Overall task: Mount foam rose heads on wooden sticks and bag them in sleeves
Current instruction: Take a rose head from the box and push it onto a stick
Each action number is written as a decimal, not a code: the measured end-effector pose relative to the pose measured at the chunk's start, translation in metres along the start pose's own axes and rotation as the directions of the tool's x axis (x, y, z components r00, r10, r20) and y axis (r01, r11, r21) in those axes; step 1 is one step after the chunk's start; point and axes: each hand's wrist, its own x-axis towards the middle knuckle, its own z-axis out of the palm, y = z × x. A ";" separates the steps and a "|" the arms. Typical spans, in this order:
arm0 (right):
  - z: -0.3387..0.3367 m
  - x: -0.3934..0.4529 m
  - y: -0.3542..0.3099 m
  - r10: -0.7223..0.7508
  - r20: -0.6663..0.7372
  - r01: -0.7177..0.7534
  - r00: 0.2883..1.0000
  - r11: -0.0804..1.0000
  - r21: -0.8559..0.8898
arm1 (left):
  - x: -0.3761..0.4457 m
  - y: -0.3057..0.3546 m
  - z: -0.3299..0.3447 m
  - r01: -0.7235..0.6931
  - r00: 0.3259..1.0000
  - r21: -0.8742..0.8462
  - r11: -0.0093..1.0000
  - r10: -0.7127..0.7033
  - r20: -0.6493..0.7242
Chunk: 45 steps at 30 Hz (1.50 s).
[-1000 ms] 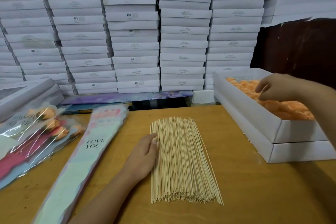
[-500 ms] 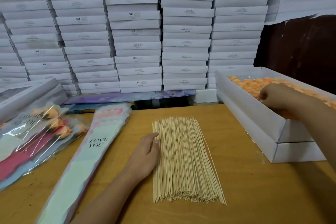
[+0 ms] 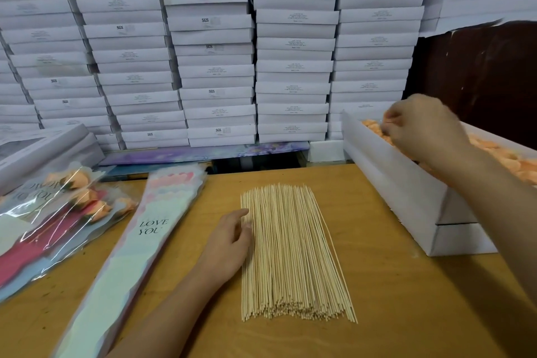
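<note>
While the hands work, the scene reads as follows, largest thing first.

Wall of boxes: stacked white flat cardboard boxes [image 3: 215, 46] rise well beyond both sets of fingertips.

Table: the orange-brown wooden tabletop [image 3: 386, 314] lies under both forearms.

Rose box: an open white cardboard box [image 3: 406, 195] of orange foam rose heads [image 3: 520, 166] sits directly under the right fingers.

Sleeves: a pile of long pastel printed sleeves lettered LOVE YOU [image 3: 139, 244] lies just left of the left fingers.

Finished work: a few orange roses already bagged in clear sleeves [image 3: 58, 212] lie well left of the left fingers.

Sticks: a flat bundle of thin pale wooden sticks [image 3: 290, 253] touches the left fingertips at its left edge.

Right hand [image 3: 421, 128]: fingers curled over the far end of the box and seemingly pinching a rose head; blur leaves the grip uncertain.

Left hand [image 3: 229, 244]: fingers relaxed and nearly straight against the outermost sticks, gripping nothing.

Progress: early, judging by the few bagged roses against the many sticks and heads left; this rose is not yet mounted or sleeved.
</note>
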 end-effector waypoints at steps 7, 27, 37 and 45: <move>0.039 -0.087 -0.099 -0.300 0.306 0.063 0.904 0.798 0.599 | -0.004 0.017 -0.012 -0.039 0.998 -0.187 0.981 0.028 -0.061; 0.082 -0.107 -0.094 -0.093 0.401 -0.165 0.911 0.810 0.562 | -0.012 0.025 -0.020 0.306 0.951 -0.701 0.644 -0.171 0.258; 0.093 -0.112 -0.046 0.205 0.654 -0.311 0.728 0.949 0.049 | -0.005 0.025 -0.017 0.386 0.906 -0.890 0.243 -0.280 0.317; 0.096 -0.109 -0.054 0.212 0.689 -0.310 0.693 0.951 0.019 | 0.000 0.015 -0.017 0.399 0.898 -0.893 0.207 -0.286 0.335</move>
